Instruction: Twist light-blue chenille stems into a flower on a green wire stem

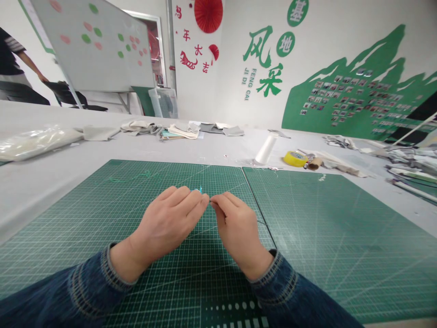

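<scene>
1. Two bare hands in denim sleeves (99,282) meet over a green cutting mat (153,296), their fingertips almost touching.
2. The left hand (169,223), back upward, has its fingers curled around a small blue item (200,189). Only a bright sliver of that item shows, just beyond the forefinger; the rest is hidden.
3. The right hand (237,223) pinches thumb and forefinger together beside the left fingertips. I cannot tell what, if anything, is between them.
4. Loose green thread (146,175) lies on this mat, beyond the left hand. A second green mat (344,237) adjoins it on the right.
5. Behind the mats, on a pale table (218,152), are a white cone of thread (266,149), a yellow tape roll (295,158) and a cardboard tube (314,163). Fabric pieces (184,131) lie farther back; a clear plastic bag (41,142) is at far left.
6. At upper left, another person (12,57) rests a hand on a black chair (61,92) near a whiteboard (99,50).
</scene>
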`<state>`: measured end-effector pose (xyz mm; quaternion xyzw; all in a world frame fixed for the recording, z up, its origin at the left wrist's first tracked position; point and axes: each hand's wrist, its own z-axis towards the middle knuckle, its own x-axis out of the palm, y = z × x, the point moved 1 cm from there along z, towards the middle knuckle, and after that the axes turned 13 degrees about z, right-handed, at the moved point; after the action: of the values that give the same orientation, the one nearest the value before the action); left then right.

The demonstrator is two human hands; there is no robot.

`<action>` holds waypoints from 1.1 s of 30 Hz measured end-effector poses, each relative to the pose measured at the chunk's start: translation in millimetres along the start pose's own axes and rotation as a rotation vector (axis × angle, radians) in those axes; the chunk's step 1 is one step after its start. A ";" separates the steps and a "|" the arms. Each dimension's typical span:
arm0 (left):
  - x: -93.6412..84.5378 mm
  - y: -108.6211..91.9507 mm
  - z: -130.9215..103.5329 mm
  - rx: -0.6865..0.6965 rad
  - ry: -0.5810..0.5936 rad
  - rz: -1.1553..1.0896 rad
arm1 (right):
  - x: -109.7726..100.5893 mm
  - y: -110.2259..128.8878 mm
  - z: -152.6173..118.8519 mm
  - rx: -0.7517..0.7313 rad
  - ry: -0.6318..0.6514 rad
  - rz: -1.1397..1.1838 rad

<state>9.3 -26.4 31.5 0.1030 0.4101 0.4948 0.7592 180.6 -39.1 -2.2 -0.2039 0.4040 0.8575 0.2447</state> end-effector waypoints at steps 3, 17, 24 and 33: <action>2.9 2.7 -0.9 -0.009 0.031 -0.012 | -0.2 0.8 0.1 -0.079 0.076 -0.135; 44.0 47.9 -15.4 -0.632 0.736 -1.398 | -8.2 -3.5 13.8 -0.037 0.283 0.415; 53.1 33.5 -19.8 -0.868 0.566 -1.539 | -4.9 -6.1 13.9 0.352 0.056 0.904; 34.0 -3.5 -11.6 -0.480 0.144 -0.762 | 0.6 -13.1 13.0 0.692 -0.087 1.337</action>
<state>9.2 -2.6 4.3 -0.2689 0.3443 0.2669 0.8591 185.8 -21.4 -2.6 0.2073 0.6778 0.6549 -0.2619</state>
